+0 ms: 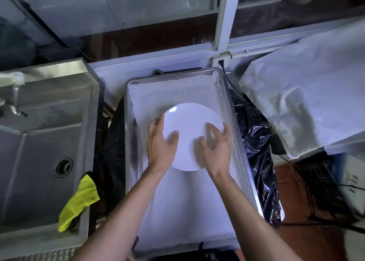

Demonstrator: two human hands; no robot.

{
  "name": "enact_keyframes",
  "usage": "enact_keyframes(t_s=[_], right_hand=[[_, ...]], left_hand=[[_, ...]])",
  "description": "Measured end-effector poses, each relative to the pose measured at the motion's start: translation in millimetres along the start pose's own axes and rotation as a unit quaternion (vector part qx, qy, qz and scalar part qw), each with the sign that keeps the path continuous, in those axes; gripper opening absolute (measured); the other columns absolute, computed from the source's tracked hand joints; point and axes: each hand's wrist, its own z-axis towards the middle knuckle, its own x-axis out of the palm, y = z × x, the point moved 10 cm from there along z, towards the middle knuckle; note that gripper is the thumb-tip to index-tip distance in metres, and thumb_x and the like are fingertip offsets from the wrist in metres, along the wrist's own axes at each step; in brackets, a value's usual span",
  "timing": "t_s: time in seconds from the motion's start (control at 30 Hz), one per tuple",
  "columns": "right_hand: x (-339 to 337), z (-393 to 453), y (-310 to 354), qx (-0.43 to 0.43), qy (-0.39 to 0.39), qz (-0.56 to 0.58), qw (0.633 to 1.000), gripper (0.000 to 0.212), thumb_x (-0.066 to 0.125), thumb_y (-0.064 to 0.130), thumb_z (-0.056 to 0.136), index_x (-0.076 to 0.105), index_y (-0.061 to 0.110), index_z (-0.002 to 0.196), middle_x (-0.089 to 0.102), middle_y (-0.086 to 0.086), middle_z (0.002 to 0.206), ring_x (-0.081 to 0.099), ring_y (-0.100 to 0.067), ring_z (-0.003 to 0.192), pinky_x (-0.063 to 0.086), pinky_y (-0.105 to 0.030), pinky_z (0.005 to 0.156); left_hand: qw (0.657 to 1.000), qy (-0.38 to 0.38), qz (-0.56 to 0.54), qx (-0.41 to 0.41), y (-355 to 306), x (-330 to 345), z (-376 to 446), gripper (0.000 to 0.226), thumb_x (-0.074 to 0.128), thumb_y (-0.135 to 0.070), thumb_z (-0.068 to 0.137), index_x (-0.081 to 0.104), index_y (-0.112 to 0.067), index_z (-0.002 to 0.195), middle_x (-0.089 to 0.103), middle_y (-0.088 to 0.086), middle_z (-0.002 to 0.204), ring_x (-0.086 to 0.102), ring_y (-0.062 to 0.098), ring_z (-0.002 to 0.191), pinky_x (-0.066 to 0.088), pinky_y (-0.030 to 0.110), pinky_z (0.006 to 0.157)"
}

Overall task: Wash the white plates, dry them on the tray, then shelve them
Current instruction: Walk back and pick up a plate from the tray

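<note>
plate (189, 130) mid-tray (227, 94), bare liner at 12 and 6; left hand (161, 144) and right hand (216, 148) fingers spread loosely on it, grasping nothing.

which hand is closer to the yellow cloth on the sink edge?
Left. The left hand rests on the white plate's left side, on the side toward the yellow cloth; the right hand is on the plate's right side, farther away.
</note>
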Motion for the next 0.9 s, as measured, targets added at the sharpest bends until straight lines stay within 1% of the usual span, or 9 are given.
enact_keyframes(t_s=[0.07,0.17,0.23,0.3,0.4,0.47,0.53,0.67,0.9], right_hand=[[-4,-18,2,0.001,-0.012,-0.004,1.0,0.045,0.066,0.027,0.095,0.058,0.028,0.139,0.019,-0.001,0.163,0.028,-0.014,0.146,0.019,-0.012,0.107],[-9,-46,3,-0.004,-0.038,-0.012,0.999,0.044,0.067,0.027,0.094,0.059,0.03,0.136,0.02,-0.002,0.163,0.027,-0.014,0.147,0.022,-0.018,0.111],[-12,-67,3,-0.01,-0.056,-0.02,0.998,0.043,0.068,0.026,0.093,0.06,0.029,0.134,0.023,-0.003,0.162,0.027,-0.016,0.148,0.025,-0.022,0.115],[-15,-88,1,-0.012,-0.073,-0.029,0.997,0.041,0.068,0.026,0.092,0.061,0.029,0.133,0.025,-0.004,0.161,0.029,-0.019,0.148,0.031,-0.032,0.118],[-22,-119,-2,-0.011,-0.096,-0.038,0.995,0.04,0.068,0.025,0.093,0.061,0.027,0.132,0.026,-0.008,0.16,0.031,-0.024,0.148,0.035,-0.041,0.118],[-29,-140,-5,-0.008,-0.118,-0.042,0.992,0.038,0.068,0.022,0.094,0.062,0.023,0.132,0.027,-0.011,0.16,0.031,-0.026,0.148,0.033,-0.039,0.119],[-41,-162,-8,-0.006,-0.148,-0.038,0.988,0.038,0.067,0.018,0.093,0.063,0.021,0.13,0.028,-0.013,0.159,0.03,-0.026,0.148,0.029,-0.031,0.118],[-71,-207,-17,0.004,-0.207,-0.041,0.977,0.035,0.066,0.018,0.091,0.063,0.022,0.126,0.029,-0.009,0.158,0.028,-0.022,0.148,0.032,-0.039,0.118],[-148,-302,-53,0.051,-0.327,-0.033,0.943,0.03,0.066,0.018,0.088,0.063,0.023,0.118,0.035,-0.005,0.153,0.032,-0.021,0.142,0.032,-0.033,0.109]], left_hand=[[0.999,0.01,0.0,0.035,-2,-4,-11,0.064,0.07,-0.019,0.09,0.046,-0.023,0.15,0.038,-0.011,0.144,0.038,-0.007,0.127,0.022,-0.002,0.098],[0.999,0.025,-0.005,0.046,2,-12,-29,0.052,0.071,-0.024,0.091,0.056,-0.025,0.141,0.037,-0.011,0.147,0.03,-0.018,0.127,0.025,0.01,0.103],[0.998,0.039,-0.004,0.048,6,-18,-43,0.049,0.072,-0.029,0.091,0.06,-0.026,0.138,0.036,-0.01,0.15,0.032,-0.011,0.133,0.028,0.017,0.103],[0.997,0.054,-0.004,0.058,8,-24,-58,0.05,0.073,-0.032,0.09,0.06,-0.027,0.138,0.036,-0.01,0.15,0.036,-0.001,0.135,0.031,0.02,0.101],[0.995,0.073,0.002,0.075,5,-32,-79,0.051,0.074,-0.034,0.09,0.059,-0.028,0.138,0.036,-0.01,0.151,0.036,-0.003,0.131,0.033,0.018,0.095],[0.993,0.086,0.007,0.084,1,-36,-94,0.051,0.074,-0.034,0.089,0.059,-0.029,0.138,0.037,-0.012,0.151,0.035,-0.005,0.128,0.033,0.018,0.093],[0.989,0.097,0.0,0.109,-8,-38,-108,0.051,0.075,-0.033,0.088,0.061,-0.029,0.137,0.039,-0.012,0.15,0.04,-0.001,0.131,0.034,0.019,0.095],[0.978,0.136,-0.015,0.159,-30,-28,-143,0.051,0.075,-0.031,0.086,0.062,-0.027,0.135,0.042,-0.009,0.147,0.048,0.007,0.129,0.036,0.019,0.094],[0.941,0.233,-0.01,0.245,-79,18,-232,0.052,0.077,-0.032,0.086,0.062,-0.024,0.135,0.044,-0.003,0.146,0.052,0.013,0.124,0.038,0.022,0.09]])
